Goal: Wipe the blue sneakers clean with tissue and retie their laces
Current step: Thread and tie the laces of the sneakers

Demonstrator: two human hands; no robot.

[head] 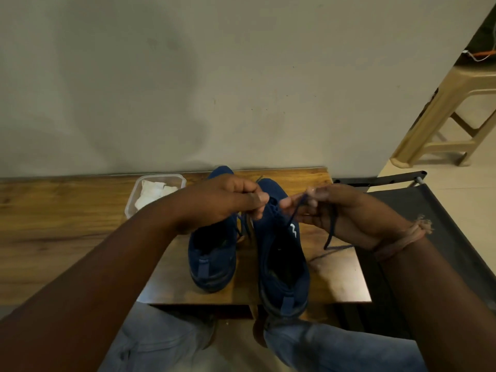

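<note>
- Our left hand (228, 198) is pinched shut on a bit of lace we can't see well, above the right sneaker (281, 245).
- Our right hand (330, 208) grips the dark blue lace (331, 229); its loose end trails to 5 o'clock onto the wooden table (53, 210).
- Left sneaker (212, 259) sits just beside the right one, at 9 o'clock; heels twd us.
- Clear tub (139, 191) w/ white tissue (153, 191) at 10 o'clock.
- Beige stool (440, 116) at 2 o'clock, well apart.
</note>
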